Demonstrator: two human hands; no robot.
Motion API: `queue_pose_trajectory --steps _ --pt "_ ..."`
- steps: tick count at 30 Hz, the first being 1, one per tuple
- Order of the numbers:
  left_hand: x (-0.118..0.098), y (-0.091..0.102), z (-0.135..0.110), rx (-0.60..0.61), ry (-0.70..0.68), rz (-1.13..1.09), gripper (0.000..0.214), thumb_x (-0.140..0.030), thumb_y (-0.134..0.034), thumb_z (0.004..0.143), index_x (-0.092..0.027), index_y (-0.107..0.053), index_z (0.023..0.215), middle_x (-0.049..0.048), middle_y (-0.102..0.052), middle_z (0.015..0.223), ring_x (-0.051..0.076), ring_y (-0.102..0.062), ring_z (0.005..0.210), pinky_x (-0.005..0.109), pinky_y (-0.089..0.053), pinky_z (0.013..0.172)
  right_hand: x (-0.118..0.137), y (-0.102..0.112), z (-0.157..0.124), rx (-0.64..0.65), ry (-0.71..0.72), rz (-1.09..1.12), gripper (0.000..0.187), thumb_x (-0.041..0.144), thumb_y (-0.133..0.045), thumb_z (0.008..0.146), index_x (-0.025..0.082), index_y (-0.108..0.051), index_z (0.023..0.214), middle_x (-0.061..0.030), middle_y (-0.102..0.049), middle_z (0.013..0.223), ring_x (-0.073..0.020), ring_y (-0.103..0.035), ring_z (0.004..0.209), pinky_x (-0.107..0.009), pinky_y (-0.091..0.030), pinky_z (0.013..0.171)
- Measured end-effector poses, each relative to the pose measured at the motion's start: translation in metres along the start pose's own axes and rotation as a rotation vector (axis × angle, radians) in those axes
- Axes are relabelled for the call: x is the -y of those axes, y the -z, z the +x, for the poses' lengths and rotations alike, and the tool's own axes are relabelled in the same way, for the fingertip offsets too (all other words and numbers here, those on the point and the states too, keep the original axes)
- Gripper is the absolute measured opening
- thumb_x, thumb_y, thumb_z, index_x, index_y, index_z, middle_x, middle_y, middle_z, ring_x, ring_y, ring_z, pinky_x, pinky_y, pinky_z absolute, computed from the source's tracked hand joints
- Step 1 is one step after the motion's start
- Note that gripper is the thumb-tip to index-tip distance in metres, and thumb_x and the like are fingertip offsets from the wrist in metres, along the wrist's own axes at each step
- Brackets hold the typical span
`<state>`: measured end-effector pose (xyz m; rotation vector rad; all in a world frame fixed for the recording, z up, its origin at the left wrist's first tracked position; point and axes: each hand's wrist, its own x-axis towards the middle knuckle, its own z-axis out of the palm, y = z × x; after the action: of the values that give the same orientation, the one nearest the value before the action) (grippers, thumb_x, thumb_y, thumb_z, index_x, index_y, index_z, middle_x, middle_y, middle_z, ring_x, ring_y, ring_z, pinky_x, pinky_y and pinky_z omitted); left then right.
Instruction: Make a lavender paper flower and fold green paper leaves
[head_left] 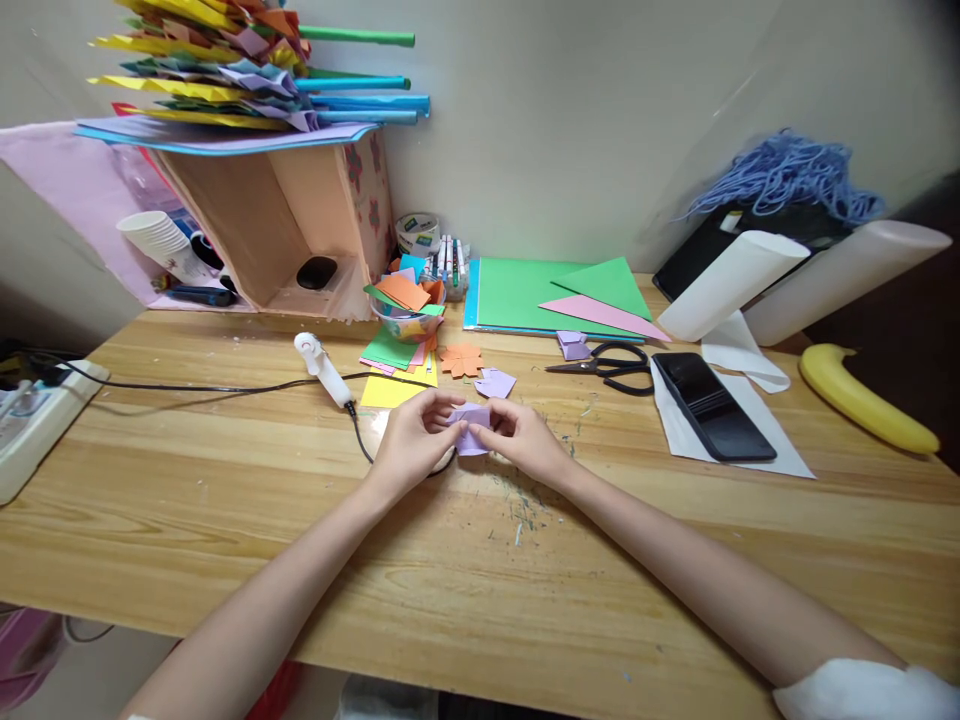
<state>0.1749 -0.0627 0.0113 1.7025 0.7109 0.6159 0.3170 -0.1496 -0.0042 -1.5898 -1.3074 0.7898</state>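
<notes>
Between my two hands, a small piece of purple paper point(472, 432) is held just above the table. My left hand point(412, 435) pinches its left side with thumb and fingers. On the right side, my right hand point(525, 435) grips it the same way, and the two thumbs nearly meet at its middle. Just beyond lie an orange paper flower point(460, 360) and a purple paper cutout point(495, 382). A folded purple piece point(574, 345) rests near the black scissors point(607, 367). Whatever lies behind the fingers is hidden.
A white glue gun point(322, 370) with a black cord stands left of my hands. Behind are a bowl of paper scraps point(409, 322) and green sheets point(525, 290). To the right lie a phone point(712, 405), a banana point(866, 398) and a paper roll point(735, 285).
</notes>
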Motion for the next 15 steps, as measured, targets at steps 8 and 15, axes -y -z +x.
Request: queue_pose_trajectory --steps 8,15 --pt "-0.0033 0.0036 0.0017 -0.024 -0.008 0.043 0.026 -0.022 -0.064 0.067 -0.013 -0.059 0.091 0.0043 -0.062 0.078 0.013 -0.059 0.071 0.023 -0.049 0.063 -0.0031 0.0012 0.0006 0.008 0.001 0.035 0.013 0.027 -0.052 0.076 0.015 -0.054 0.071 0.0005 -0.052 0.066 -0.0103 -0.048 0.06 -0.021 -0.038 0.054" --pt "-0.006 0.0078 0.004 -0.047 -0.006 0.044 0.033 -0.02 -0.063 0.066 -0.014 -0.056 0.098 0.0008 -0.059 0.072 0.011 -0.057 0.065 0.021 -0.048 0.059 -0.0048 0.0011 0.0023 -0.055 -0.071 0.208 0.016 0.03 -0.052 0.076 0.015 -0.057 0.079 -0.0008 -0.056 0.067 -0.0103 -0.051 0.055 -0.022 -0.042 0.051"
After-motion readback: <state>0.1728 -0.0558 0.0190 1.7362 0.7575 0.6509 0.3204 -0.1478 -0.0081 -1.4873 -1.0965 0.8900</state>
